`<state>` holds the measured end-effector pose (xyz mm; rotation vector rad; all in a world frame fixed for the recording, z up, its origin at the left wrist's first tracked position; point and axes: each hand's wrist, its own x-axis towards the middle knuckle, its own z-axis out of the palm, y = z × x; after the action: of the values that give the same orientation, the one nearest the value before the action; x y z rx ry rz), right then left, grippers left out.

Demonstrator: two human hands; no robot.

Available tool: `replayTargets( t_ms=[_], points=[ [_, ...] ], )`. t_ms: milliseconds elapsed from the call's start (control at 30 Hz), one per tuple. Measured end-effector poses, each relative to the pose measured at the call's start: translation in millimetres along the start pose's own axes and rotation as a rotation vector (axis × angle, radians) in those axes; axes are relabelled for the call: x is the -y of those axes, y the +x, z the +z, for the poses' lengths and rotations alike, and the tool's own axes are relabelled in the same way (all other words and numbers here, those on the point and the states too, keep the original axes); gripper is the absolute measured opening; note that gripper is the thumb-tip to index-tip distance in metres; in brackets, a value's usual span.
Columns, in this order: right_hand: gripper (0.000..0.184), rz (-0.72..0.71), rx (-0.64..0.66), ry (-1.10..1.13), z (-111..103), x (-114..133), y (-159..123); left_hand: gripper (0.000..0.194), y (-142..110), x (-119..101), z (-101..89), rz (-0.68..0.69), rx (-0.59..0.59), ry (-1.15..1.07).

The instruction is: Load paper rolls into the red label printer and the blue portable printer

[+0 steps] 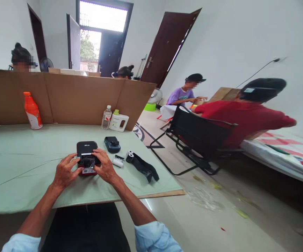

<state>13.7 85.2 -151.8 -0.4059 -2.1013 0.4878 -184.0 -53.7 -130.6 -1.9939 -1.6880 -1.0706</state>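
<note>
Device [87, 146] sits near the table's [36, 189] front edge, likely placed there for easy reach and braced from both sides to keep it steady. Left hand [64, 171] grips its left side, fingers bent and thumb a little apart; right hand [105, 166] grips its right, likewise bent. Roll [118, 161] and strap [144, 168] lie to the right.

The worktop [17, 196] is covered in pale green. The device [86, 147] is finished in black and red, the smaller device [112, 145] in dark blue-grey. The bottle [33, 111] is coloured orange and white; the white jug [118, 121] is topped in lime green. The sheeting [281, 141] is patterned in red and white.
</note>
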Motion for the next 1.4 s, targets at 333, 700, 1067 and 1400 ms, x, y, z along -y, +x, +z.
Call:
replayTargets(
  t_ms=[333, 700, 1067, 1400],
  points=[
    [0.036, 0.055, -0.012, 0.065, 2.3, 0.2, 13.2, 0.023, -2.9, -5.6, 10.6, -0.076, -0.029, 0.008],
    [0.034, 0.081, -0.014, 0.039, 4.7, -4.0, 24.6, 0.018, 12.3, -9.4, -1.8, -0.09, 0.077, -0.078],
    [0.039, -0.034, -0.041, -0.149, 0.1, 11.1, 20.8, 0.03, 43.5, 14.3, -7.1, -0.133, 0.09, -0.287],
    [0.024, -0.05, -0.006, -0.108, -10.6, 22.2, -2.6, 0.041, 89.3, 57.4, 22.6, -0.275, 0.114, -0.335]
  ],
)
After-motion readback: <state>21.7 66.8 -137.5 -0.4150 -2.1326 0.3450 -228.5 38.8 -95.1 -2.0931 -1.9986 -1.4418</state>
